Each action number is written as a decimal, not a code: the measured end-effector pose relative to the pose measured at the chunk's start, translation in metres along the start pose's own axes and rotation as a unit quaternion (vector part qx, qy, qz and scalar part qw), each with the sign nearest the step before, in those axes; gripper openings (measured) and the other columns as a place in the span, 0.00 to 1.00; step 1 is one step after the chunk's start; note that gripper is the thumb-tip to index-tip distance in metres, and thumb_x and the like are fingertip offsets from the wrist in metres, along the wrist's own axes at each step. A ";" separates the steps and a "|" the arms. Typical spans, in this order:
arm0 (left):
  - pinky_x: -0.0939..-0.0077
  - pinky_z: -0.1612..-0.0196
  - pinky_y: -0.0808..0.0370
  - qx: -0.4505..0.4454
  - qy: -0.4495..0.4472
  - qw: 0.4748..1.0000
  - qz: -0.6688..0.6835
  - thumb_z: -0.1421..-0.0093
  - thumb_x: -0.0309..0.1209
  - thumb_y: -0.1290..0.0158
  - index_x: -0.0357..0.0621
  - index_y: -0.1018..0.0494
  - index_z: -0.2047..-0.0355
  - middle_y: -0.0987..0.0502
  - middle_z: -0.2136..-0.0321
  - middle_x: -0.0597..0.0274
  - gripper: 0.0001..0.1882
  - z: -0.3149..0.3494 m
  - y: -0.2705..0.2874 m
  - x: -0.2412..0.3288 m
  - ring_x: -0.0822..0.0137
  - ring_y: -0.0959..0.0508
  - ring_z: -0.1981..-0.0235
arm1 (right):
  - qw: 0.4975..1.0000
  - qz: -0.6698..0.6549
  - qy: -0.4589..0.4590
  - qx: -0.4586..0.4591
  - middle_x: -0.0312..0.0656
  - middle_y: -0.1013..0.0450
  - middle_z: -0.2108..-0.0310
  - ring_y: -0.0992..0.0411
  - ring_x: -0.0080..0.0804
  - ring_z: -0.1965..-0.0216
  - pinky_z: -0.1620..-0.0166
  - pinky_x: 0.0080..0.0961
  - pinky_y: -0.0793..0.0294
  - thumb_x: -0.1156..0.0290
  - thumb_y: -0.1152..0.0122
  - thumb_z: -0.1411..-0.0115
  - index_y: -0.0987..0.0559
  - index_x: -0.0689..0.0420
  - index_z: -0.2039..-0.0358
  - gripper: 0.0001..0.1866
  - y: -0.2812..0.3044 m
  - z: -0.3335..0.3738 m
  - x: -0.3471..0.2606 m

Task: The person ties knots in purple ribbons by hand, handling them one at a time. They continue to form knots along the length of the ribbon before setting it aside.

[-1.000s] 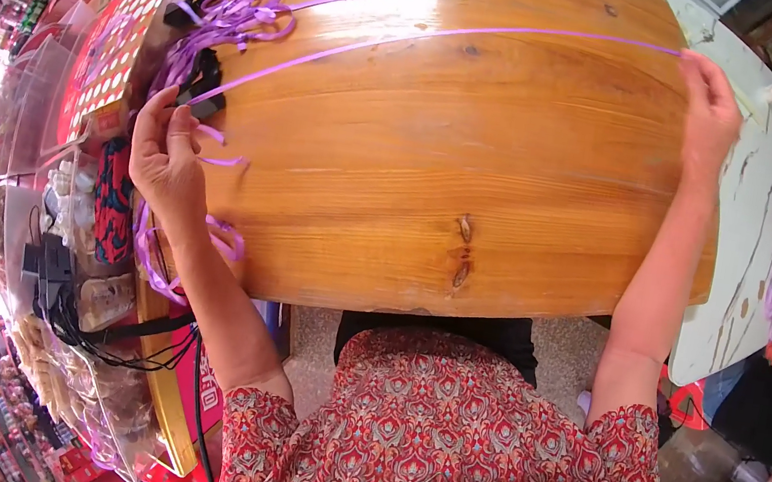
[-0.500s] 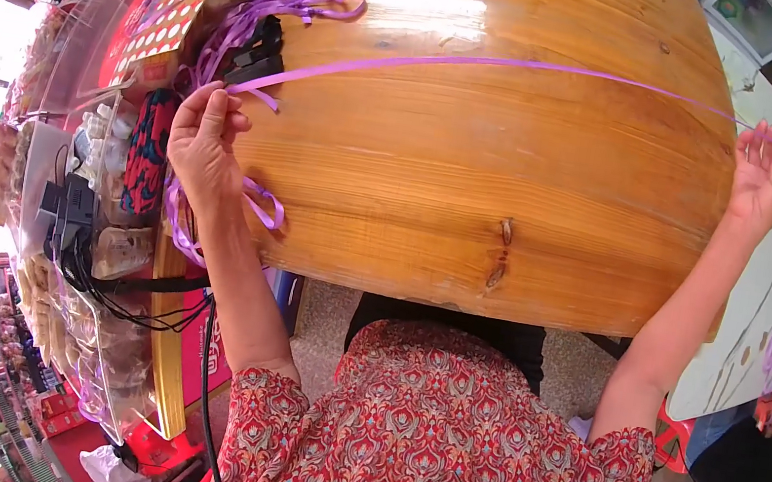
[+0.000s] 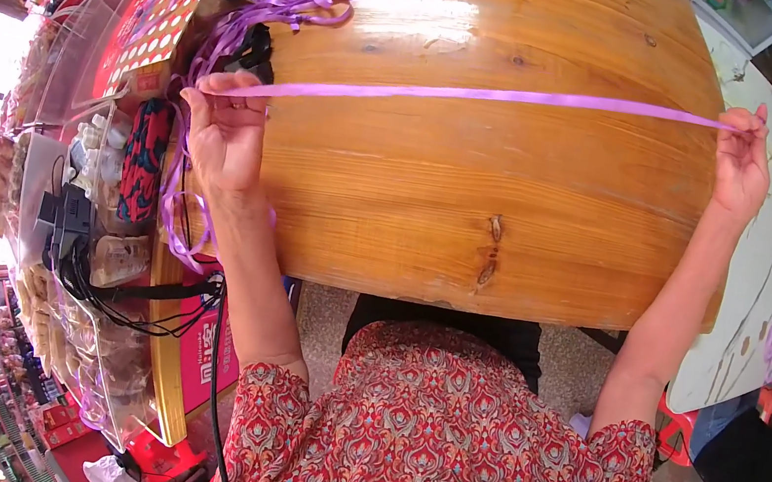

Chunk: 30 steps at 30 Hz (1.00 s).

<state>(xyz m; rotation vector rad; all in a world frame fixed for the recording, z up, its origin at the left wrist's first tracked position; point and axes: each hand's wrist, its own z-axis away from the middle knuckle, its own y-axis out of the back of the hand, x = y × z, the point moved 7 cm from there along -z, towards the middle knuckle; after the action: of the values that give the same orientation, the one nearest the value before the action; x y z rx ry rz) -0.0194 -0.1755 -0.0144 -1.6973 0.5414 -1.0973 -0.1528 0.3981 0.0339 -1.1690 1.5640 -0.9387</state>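
Head view: left hand [image 3: 227,133] and right hand [image 3: 742,165] are each pinching an end of the purple ribbon [image 3: 487,97], stretching one length taut over the wooden table [image 3: 470,214]; the tangled ribbon pile [image 3: 276,10] is waiting, seemingly unmeasured.

Left hand [image 3: 227,133] and right hand [image 3: 742,160] stretch purple ribbon [image 3: 488,95] across wooden table [image 3: 471,204]

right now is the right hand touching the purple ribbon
Touching: the head view shows the right hand pinching the end of the taut purple ribbon.
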 end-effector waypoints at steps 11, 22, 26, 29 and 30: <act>0.91 0.80 0.42 -0.058 0.146 0.936 -0.315 0.39 0.29 0.50 0.40 0.28 0.58 0.26 0.74 0.68 0.10 0.059 -0.074 -0.117 0.84 0.38 0.82 | 0.797 0.600 -0.042 -0.056 0.33 0.29 0.68 0.38 0.15 0.73 0.74 0.09 0.43 0.73 0.48 0.39 0.27 0.62 0.52 0.15 -0.055 0.049 0.118; 0.80 0.60 0.28 -0.197 0.229 0.870 -0.390 0.41 0.23 0.50 0.38 0.29 0.56 0.24 0.69 0.62 0.12 0.094 -0.104 -0.161 0.74 0.25 0.66 | 0.787 0.583 -0.103 -0.176 0.34 0.27 0.67 0.29 0.20 0.64 0.58 0.13 0.31 0.82 0.43 0.44 0.25 0.63 0.58 0.12 -0.071 0.081 0.173; 0.74 0.55 0.28 -0.192 0.249 0.882 -0.350 0.42 0.22 0.49 0.37 0.29 0.60 0.24 0.69 0.60 0.09 0.095 -0.101 -0.165 0.71 0.24 0.64 | 0.758 0.601 -0.127 -0.218 0.36 0.28 0.66 0.30 0.21 0.63 0.58 0.14 0.32 0.83 0.44 0.45 0.24 0.64 0.62 0.09 -0.071 0.088 0.181; 0.76 0.57 0.27 -0.179 0.274 0.887 -0.325 0.43 0.22 0.48 0.38 0.29 0.62 0.24 0.70 0.60 0.08 0.096 -0.101 -0.167 0.71 0.24 0.65 | 0.751 0.601 -0.126 -0.244 0.37 0.29 0.66 0.31 0.21 0.63 0.59 0.14 0.32 0.84 0.44 0.45 0.24 0.64 0.62 0.09 -0.072 0.091 0.185; 0.79 0.60 0.27 -0.164 0.291 0.894 -0.299 0.43 0.23 0.47 0.39 0.28 0.62 0.23 0.70 0.61 0.08 0.097 -0.101 -0.168 0.72 0.24 0.65 | 0.751 0.599 -0.127 -0.247 0.37 0.29 0.67 0.31 0.21 0.64 0.60 0.14 0.32 0.84 0.44 0.46 0.24 0.64 0.62 0.09 -0.072 0.091 0.185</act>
<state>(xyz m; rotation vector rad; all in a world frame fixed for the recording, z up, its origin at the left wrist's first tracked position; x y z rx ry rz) -0.0316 0.0421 -0.0005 -1.8727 0.6098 -2.0990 -0.0665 0.1968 0.0338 -0.3319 1.8973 0.5024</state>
